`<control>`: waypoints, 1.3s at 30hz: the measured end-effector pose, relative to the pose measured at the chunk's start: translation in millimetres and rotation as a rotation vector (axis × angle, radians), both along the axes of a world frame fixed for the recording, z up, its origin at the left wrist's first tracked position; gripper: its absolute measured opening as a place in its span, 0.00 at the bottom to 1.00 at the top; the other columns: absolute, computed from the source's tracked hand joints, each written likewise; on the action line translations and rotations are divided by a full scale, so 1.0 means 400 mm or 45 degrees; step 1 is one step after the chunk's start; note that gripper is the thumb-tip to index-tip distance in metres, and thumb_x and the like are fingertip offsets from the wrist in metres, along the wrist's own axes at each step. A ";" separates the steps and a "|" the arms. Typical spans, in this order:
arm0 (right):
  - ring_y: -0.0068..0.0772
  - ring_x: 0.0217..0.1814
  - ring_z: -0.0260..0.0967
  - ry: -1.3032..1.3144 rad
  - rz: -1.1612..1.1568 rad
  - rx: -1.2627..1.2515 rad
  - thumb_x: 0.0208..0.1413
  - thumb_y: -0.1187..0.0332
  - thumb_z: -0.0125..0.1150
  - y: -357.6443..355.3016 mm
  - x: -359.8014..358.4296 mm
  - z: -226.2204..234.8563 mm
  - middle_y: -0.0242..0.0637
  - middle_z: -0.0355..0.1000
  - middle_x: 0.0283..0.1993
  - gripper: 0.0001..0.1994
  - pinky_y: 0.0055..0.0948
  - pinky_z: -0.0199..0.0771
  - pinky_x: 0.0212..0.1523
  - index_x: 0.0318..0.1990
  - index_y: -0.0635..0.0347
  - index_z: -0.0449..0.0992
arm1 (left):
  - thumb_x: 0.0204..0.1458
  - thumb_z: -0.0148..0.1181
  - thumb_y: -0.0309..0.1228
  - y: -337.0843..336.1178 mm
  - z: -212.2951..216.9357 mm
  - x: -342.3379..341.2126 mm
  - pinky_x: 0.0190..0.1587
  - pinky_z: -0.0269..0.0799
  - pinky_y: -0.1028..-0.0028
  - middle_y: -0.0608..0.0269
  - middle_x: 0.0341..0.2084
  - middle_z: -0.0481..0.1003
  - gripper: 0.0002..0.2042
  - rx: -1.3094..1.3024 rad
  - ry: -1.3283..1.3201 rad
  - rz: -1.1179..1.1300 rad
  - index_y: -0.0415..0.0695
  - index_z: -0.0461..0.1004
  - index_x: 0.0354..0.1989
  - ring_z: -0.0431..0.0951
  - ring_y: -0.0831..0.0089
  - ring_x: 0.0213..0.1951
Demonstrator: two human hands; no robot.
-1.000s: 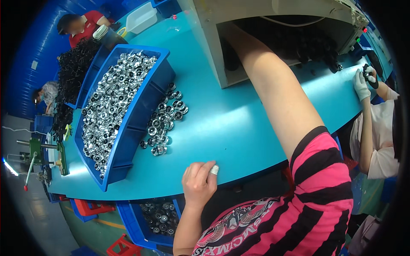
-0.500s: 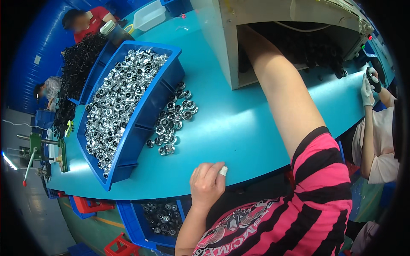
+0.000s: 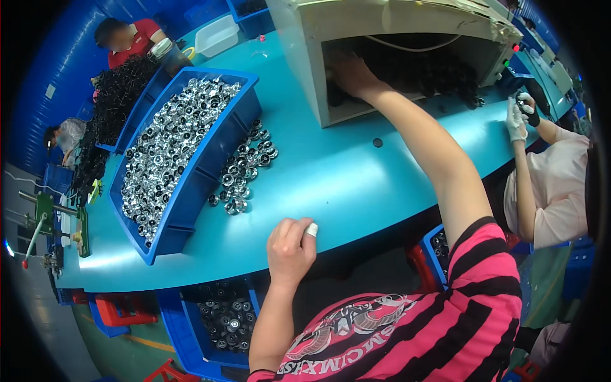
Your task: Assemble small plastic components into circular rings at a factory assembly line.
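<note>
My left hand (image 3: 291,248) rests at the near edge of the teal table, its fingers curled into a loose fist, with a white cover on one fingertip. Nothing shows in it. My right arm reaches forward into the dark opening of a cream-coloured box (image 3: 312,76). Inside, my right hand (image 3: 353,73) is beside the left wall, its fingers lost in shadow. Dark parts (image 3: 445,70) lie heaped further right in the opening. A small black disc (image 3: 377,142) lies on the table in front of the box.
A blue bin (image 3: 184,191) full of shiny wheel-like parts stands at the left, with loose parts (image 3: 238,175) beside it. Another blue bin (image 3: 191,318) sits below the table edge. A gloved co-worker (image 3: 550,191) is at the right, and another person (image 3: 130,44) at the far left.
My right hand has drawn back toward the box's opening and shows now. The black disc has come into sight on the table. My left hand stays curled at the edge; the view has shifted.
</note>
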State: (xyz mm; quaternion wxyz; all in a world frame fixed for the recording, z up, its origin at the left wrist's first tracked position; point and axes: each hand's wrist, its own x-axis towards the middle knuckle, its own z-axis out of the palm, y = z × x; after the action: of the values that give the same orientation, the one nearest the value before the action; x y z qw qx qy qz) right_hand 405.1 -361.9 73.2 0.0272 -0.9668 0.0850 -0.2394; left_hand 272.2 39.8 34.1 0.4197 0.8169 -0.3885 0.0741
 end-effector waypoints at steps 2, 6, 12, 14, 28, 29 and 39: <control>0.57 0.65 0.67 -0.027 0.076 0.028 0.63 0.57 0.58 -0.020 -0.088 0.011 0.39 0.67 0.66 0.12 0.54 0.71 0.63 0.51 0.46 0.79 | 0.51 0.67 0.23 -0.007 0.006 -0.006 0.33 0.72 0.61 0.59 0.25 0.73 0.04 -0.011 0.003 -0.021 0.43 0.79 0.34 0.76 0.57 0.29; 0.55 0.63 0.69 -0.146 0.104 0.089 0.61 0.59 0.60 -0.007 -0.228 0.008 0.36 0.68 0.66 0.11 0.50 0.70 0.62 0.49 0.46 0.80 | 0.51 0.67 0.24 0.000 0.001 -0.012 0.33 0.71 0.61 0.58 0.26 0.72 0.05 -0.038 0.018 -0.032 0.43 0.79 0.35 0.75 0.57 0.28; 0.48 0.57 0.70 -0.340 0.397 0.320 0.56 0.70 0.66 0.196 -0.443 0.041 0.35 0.74 0.58 0.09 0.43 0.71 0.57 0.44 0.53 0.81 | 0.58 0.61 0.24 0.028 0.016 -0.017 0.35 0.73 0.70 0.58 0.32 0.77 0.08 -0.278 0.405 -0.101 0.41 0.80 0.44 0.78 0.65 0.32; 0.46 0.56 0.71 -0.392 0.536 0.400 0.54 0.72 0.68 0.299 -0.492 0.046 0.35 0.75 0.56 0.10 0.42 0.70 0.56 0.44 0.53 0.81 | 0.63 0.58 0.27 0.033 0.021 -0.022 0.38 0.75 0.72 0.57 0.35 0.78 0.11 -0.493 0.720 -0.161 0.40 0.78 0.52 0.79 0.69 0.35; 0.46 0.58 0.75 -0.073 0.574 0.956 0.62 0.68 0.60 0.534 -0.232 -0.011 0.41 0.78 0.55 0.14 0.41 0.74 0.59 0.53 0.53 0.81 | 0.72 0.39 0.52 0.197 -0.028 -0.124 0.39 0.69 0.71 0.56 0.38 0.72 0.27 -1.492 1.782 -0.624 0.45 0.66 0.68 0.69 0.72 0.35; 0.48 0.61 0.73 -0.063 0.462 0.906 0.62 0.66 0.60 0.519 -0.168 -0.020 0.42 0.77 0.58 0.15 0.42 0.72 0.63 0.55 0.52 0.81 | 0.72 0.37 0.53 0.207 -0.027 -0.134 0.38 0.69 0.71 0.57 0.36 0.71 0.28 -1.526 1.827 -0.668 0.46 0.66 0.67 0.68 0.72 0.34; 0.58 0.71 0.60 0.334 0.190 0.334 0.61 0.43 0.54 0.580 0.011 -0.115 0.42 0.68 0.69 0.28 0.50 0.62 0.72 0.66 0.42 0.75 | 0.73 0.31 0.54 0.221 -0.071 -0.196 0.37 0.68 0.68 0.56 0.35 0.70 0.29 -1.567 2.080 -0.661 0.46 0.67 0.68 0.66 0.69 0.33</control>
State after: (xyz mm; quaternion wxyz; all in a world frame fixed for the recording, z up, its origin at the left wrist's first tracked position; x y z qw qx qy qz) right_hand 409.3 -130.0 27.1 0.1593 -0.9815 0.0462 -0.0957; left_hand 193.9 128.3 5.8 0.8990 0.1567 -0.0463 -0.4064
